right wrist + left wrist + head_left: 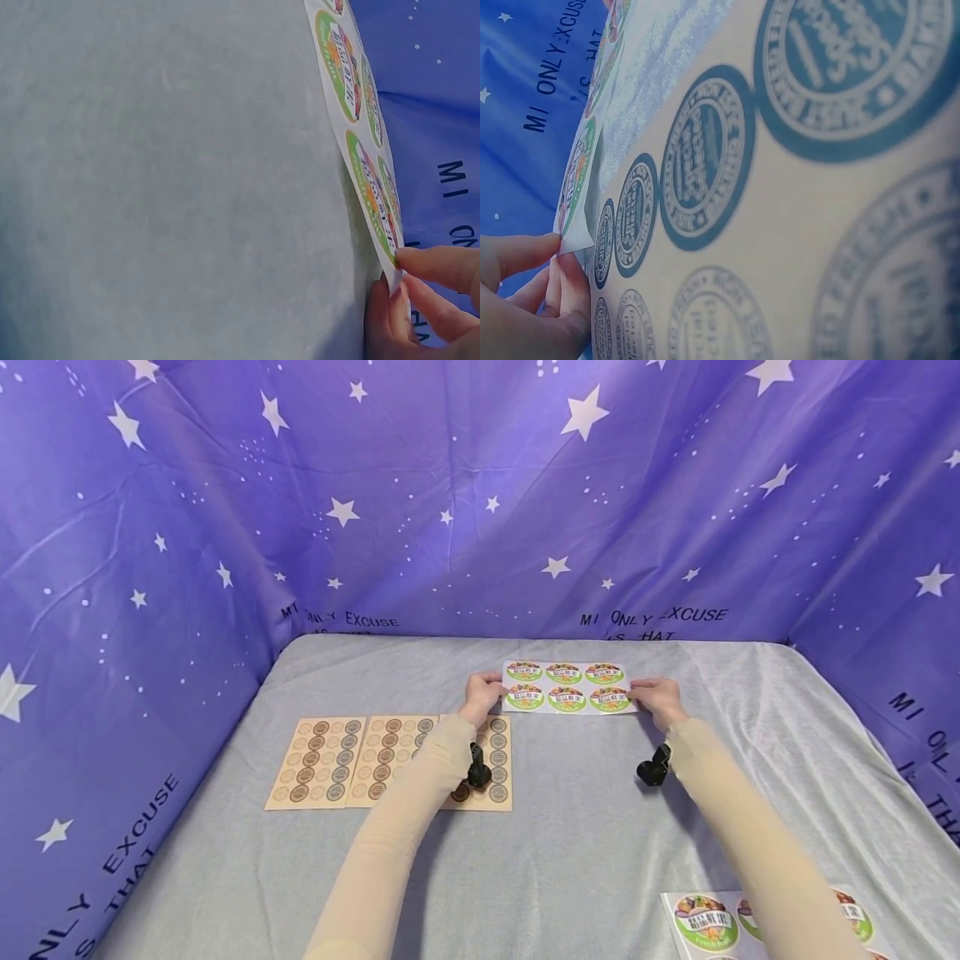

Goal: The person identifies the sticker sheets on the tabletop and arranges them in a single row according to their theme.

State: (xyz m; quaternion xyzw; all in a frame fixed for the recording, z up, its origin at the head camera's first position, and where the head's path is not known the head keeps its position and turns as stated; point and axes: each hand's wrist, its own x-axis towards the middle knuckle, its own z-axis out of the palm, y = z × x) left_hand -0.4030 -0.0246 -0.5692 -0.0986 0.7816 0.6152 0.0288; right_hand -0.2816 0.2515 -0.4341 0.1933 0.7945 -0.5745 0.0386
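Note:
A white sheet of round fruit stickers [566, 687], green and multicoloured, is held at the far middle of the table. My left hand [482, 697] pinches its left edge between thumb and fingers, as the left wrist view shows at the sheet's corner [576, 236]. At the opposite edge my right hand [658, 700] pinches the near right corner; in the right wrist view the thumb and fingers [435, 266] grip it. Just below the left hand lies a brown sheet of round label stickers [498, 760], partly covered by the left forearm.
Two more brown label sheets [315, 762] [386, 756] lie to the left in a row. Another sheet or stack of fruit stickers [705, 927] is at the near right, partly under the right forearm. A purple star-patterned curtain [480, 527] stands behind the grey cloth-covered table [577, 843].

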